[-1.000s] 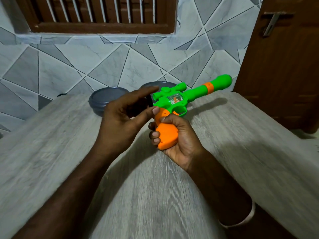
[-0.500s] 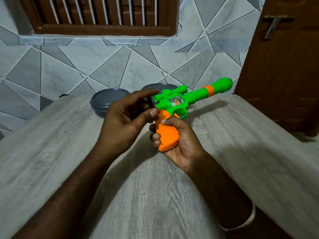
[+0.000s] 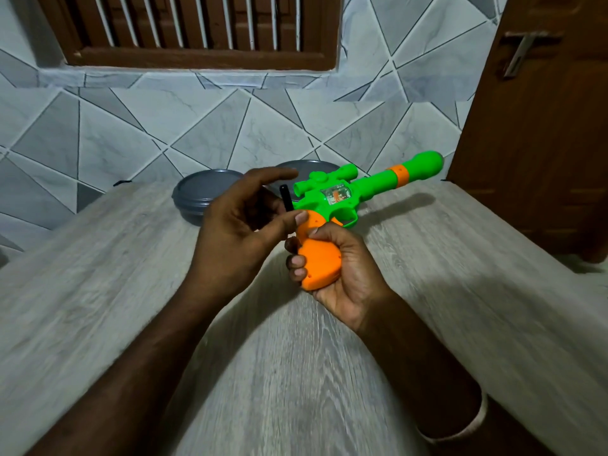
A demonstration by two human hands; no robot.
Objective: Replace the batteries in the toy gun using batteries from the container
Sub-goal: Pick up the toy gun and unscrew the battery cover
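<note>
Orange-gripped toy gun (image 3: 342, 195) sits in the right hand (image 3: 342, 274), fingers curled round its handle. Just left of it the left hand (image 3: 237, 232) pinches a black battery (image 3: 286, 199) upright

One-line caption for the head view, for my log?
Right hand grips the toy gun by its orange handle; left hand holds a black battery beside it, grey containers behind.

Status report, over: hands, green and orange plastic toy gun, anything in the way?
Right hand grips green plastic toy gun by orange handle. Left hand pinches small black cylinder, likely a battery, at handle top. Grey round containers behind, not obstructing.
</note>
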